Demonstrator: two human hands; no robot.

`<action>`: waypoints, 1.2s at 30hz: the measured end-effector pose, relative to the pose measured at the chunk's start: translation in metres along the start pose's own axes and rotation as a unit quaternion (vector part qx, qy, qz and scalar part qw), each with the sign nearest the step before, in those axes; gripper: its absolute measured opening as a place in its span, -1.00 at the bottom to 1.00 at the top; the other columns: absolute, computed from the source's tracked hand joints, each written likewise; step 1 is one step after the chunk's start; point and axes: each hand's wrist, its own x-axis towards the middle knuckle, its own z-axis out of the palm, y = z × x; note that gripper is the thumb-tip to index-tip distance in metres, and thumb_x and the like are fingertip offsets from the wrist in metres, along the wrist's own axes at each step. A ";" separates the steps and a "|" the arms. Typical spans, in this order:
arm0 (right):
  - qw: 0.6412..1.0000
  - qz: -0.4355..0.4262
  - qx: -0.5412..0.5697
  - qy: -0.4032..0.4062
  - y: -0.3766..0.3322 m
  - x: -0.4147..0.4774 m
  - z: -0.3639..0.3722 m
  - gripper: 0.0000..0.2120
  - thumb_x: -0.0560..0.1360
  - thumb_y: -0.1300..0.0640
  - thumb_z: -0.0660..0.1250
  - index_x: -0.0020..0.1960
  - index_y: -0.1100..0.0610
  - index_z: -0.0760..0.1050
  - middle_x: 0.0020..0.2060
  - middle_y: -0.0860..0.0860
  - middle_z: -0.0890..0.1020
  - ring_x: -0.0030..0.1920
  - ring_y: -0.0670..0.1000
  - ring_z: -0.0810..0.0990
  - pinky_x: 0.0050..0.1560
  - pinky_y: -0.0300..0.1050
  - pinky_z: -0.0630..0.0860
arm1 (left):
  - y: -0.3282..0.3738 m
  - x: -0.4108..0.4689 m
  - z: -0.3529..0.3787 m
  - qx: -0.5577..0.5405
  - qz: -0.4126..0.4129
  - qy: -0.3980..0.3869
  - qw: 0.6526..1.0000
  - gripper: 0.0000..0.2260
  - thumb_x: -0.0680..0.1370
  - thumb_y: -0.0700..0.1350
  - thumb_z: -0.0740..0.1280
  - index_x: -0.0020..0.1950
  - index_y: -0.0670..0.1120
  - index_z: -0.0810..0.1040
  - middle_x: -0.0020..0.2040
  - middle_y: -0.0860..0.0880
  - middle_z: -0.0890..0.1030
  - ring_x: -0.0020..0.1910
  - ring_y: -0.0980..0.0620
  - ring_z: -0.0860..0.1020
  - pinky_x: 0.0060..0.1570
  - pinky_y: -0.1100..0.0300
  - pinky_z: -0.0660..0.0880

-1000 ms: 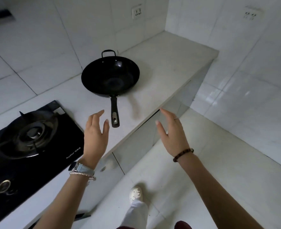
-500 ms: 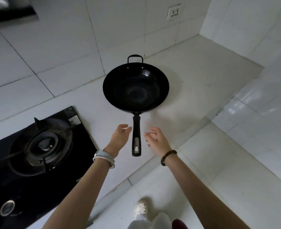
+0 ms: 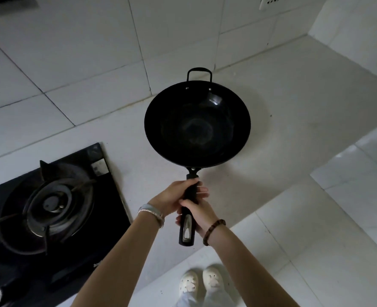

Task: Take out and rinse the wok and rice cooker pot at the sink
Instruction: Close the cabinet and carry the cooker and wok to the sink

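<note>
A black wok [image 3: 197,125] sits over the white countertop [image 3: 294,111], its empty bowl facing up and a small loop handle at its far rim. Its long black handle [image 3: 187,220] points toward me. My left hand [image 3: 172,197] grips the upper part of that handle, fingers wrapped round it. My right hand [image 3: 199,214] grips the handle just below, near the metal end piece. I cannot tell whether the wok still touches the counter. No rice cooker pot or sink is in view.
A black glass gas hob [image 3: 50,213] with a burner and pan support lies on the counter at the left. White tiled walls rise behind, with a socket [image 3: 269,2] at the top right. The counter's front edge runs diagonally; tiled floor and my white shoes [image 3: 202,282] are below.
Both hands moved in from either side of the handle and closed round it. The view has come nearer to the wok.
</note>
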 end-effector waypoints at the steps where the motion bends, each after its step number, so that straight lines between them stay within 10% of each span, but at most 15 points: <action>1: 1.000 0.003 -0.009 0.001 0.001 0.001 0.001 -0.92 0.51 0.26 0.28 -0.05 0.28 0.49 -0.41 0.11 0.52 -0.46 0.08 0.54 -0.23 0.03 0.55 | 0.001 0.003 0.001 -0.012 -0.004 -0.007 1.000 -0.82 0.60 -0.11 0.29 0.01 -0.22 0.56 -0.11 -0.14 0.67 -0.03 -0.12 0.67 0.00 0.11 0.57; 6: 0.997 0.025 -0.038 0.063 0.006 0.004 0.005 -0.86 0.46 0.21 0.28 -0.26 0.21 0.47 -0.55 0.01 0.47 -0.56 -0.02 0.45 -0.39 -0.11 0.48 | 0.004 0.015 0.011 -0.037 -0.021 -0.023 0.999 -0.83 0.56 -0.16 0.35 -0.20 -0.14 0.44 -0.34 -0.04 0.46 -0.39 0.06 0.46 -0.29 0.25 0.51; 16: 0.990 -0.013 -0.099 0.103 -0.006 -0.006 -0.009 -0.88 0.48 0.22 0.22 -0.17 0.27 0.46 -0.56 0.00 0.42 -0.64 -0.06 0.39 -0.52 -0.20 0.40 | -0.001 0.018 0.035 0.024 0.056 0.052 0.997 -0.79 0.56 -0.18 0.36 -0.26 -0.18 0.48 -0.41 -0.06 0.48 -0.46 0.04 0.46 -0.34 0.20 0.52; 36: 0.968 -0.056 -0.220 -0.104 0.006 -0.122 -0.002 -0.90 0.46 0.27 0.20 -0.24 0.20 0.37 -0.61 -0.02 0.33 -0.65 -0.04 0.26 -0.53 -0.22 0.36 | -0.048 -0.115 0.048 -0.113 0.192 0.179 0.958 -0.86 0.55 -0.19 0.36 -0.17 -0.19 0.47 -0.41 -0.07 0.51 -0.45 0.02 0.46 -0.29 0.12 0.51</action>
